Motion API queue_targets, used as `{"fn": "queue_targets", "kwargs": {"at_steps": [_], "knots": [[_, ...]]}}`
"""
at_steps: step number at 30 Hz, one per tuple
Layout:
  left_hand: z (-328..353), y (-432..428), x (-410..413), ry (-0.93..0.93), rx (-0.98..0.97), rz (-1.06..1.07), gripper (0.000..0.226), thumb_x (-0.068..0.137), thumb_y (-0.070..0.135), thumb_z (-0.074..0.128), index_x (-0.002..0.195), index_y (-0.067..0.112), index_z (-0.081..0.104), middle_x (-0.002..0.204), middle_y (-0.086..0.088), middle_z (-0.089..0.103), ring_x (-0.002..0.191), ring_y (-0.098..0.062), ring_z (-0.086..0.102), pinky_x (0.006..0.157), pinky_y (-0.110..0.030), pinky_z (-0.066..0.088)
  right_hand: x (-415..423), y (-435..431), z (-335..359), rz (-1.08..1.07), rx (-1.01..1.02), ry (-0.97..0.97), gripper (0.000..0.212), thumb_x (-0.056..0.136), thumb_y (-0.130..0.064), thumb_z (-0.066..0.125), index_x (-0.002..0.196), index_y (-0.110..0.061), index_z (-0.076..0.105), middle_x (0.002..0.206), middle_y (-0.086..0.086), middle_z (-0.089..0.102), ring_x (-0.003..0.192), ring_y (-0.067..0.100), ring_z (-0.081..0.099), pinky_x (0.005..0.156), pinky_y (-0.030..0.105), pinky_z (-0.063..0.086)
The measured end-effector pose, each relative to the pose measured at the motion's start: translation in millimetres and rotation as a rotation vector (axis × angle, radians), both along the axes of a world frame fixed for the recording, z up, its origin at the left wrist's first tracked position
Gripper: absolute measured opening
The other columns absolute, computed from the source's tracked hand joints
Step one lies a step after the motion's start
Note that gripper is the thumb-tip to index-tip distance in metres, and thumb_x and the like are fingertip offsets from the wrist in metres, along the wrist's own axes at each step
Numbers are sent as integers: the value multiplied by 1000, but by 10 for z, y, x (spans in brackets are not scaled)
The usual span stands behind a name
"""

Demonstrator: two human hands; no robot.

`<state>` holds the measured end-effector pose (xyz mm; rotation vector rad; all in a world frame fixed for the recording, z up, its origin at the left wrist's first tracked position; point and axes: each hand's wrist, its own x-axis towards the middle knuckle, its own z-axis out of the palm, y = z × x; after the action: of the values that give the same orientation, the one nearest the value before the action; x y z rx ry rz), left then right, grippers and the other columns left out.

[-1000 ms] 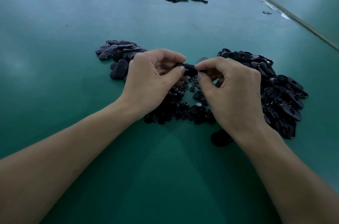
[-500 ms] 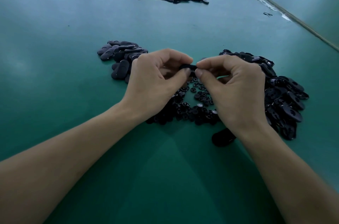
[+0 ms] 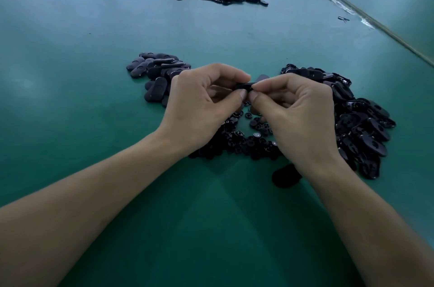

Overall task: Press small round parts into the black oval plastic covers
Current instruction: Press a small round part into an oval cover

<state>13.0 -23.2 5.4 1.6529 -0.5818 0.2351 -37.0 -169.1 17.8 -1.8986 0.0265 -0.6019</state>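
Head view: the left hand and the right hand meet above the middle of the bench, well in from its near edge. Both hands grip one black oval cover, each pinching one end between thumb and curled forefinger. The cover is held edge-on, clear of the bench surface, directly between the two sets of fingertips. Whether a round part is already seated in it cannot be told. The cover is judged light, stiff and smooth, and therefore liable to slip. It should be held by its ends, leaving the middle free for pressing. The small round parts lie heaped on the bench below and between the hands. Loose covers lie toward the right edge, and a second heap lies toward the left.
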Motion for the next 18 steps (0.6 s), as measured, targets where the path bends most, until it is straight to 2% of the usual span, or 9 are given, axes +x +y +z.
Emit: {"fn": "queue_targets", "kwargs": {"at_steps": [4,11,15,18], "knots": [[-1,1,-6,8,-10,1,21,82,8,73,91,27,72,83,5,76,76,-11,74,76,-26,59,-4,9,-8,-34,-9,-12,15,81,-15,76,75,-28,70,70,-10,74,66,8,71,67,35,60],[13,4,-7,-10,-7,-4,26,83,2,73,90,27,72,82,9,75,72,-6,72,71,-18,55,-9,33,-13,-43,-18,-27,21,82,-11,77,78,-30,71,73,-11,74,69,8,72,71,36,61],[9,11,2,-21,4,-11,27,84,0,73,92,26,71,83,10,75,78,-6,73,74,-19,55,-17,76,-26,-53,-15,-45,23,84,-7,76,83,-29,73,77,-14,74,73,5,72,74,31,60],[-3,13,21,1,-9,-15,27,85,-2,71,92,24,71,83,8,75,76,-8,72,74,-21,56,-33,125,-39,-69,-63,-40,17,86,-6,74,95,-20,78,82,-16,73,76,1,71,77,28,59]]}}
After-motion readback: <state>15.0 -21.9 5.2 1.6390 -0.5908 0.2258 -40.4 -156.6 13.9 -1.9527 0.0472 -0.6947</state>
